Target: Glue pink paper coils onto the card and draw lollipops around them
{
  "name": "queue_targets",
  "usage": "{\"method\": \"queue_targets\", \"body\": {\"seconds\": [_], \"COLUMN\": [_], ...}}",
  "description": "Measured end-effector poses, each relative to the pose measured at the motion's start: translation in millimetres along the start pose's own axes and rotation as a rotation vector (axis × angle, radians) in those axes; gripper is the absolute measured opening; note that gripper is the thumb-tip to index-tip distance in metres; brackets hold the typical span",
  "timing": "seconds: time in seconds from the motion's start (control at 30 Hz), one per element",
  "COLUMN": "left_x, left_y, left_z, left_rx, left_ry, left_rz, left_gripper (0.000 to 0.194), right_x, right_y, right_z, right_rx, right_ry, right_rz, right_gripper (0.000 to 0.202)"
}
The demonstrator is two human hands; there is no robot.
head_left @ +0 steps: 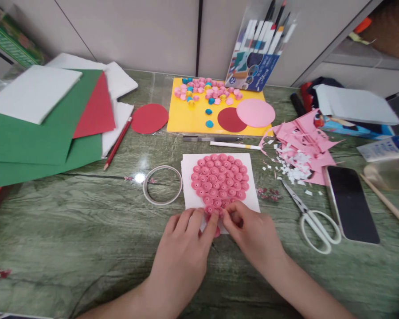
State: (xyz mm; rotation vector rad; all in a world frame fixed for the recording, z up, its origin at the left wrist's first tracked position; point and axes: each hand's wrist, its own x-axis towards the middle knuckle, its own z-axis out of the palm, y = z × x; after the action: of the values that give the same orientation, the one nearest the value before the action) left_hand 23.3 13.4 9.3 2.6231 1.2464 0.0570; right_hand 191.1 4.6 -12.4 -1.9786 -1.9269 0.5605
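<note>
Rosettes [221,178] of rolled pink paper crowd the white card [190,200], and the action's right down at their near end — light pressure seems wise here, since a hard push could squash one or shove its neighbours out of line. The left hand [185,248] arches palm-down over the card's near edge, forefinger at a rosette, thumb hidden; the right hand [257,231] angles in opposite, thumb and forefinger drawn narrow — whether either hand grips anything, I can't tell.
</note>
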Motion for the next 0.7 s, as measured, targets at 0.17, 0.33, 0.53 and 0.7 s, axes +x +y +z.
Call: {"method": "queue_targets", "body": {"seconds": [0.17, 0.33, 0.53, 0.7], "left_x": [-0.5, 0.1, -0.5, -1.6], "left_y": [-0.5, 0.6, 1.2, -0.3], "left_z": [0.2, -1.3, -1.7, -2.2], "left_rx": [-0.011, -0.014, -0.026, -0.035], "left_ry": [-0.010, -0.012, 0.011, 0.092], "left_rz": [-0.002, -0.007, 0.009, 0.006], "left_gripper": [0.045, 0.042, 0.043, 0.040], "right_x": [-1.0, -0.7, 1.4, 3.5], "right_y": [1.7, 2.4, 1.5, 0.1], "right_z": [0.7, 2.5, 1.0, -2.4], "right_rx": [-0.006, -0.008, 0.016, 0.083], "right_ry": [-0.009, -0.004, -0.002, -0.010], "right_rz": [0.011, 0.020, 0.015, 0.050], "right_gripper": [0.016, 0.016, 0.016, 0.013]}}
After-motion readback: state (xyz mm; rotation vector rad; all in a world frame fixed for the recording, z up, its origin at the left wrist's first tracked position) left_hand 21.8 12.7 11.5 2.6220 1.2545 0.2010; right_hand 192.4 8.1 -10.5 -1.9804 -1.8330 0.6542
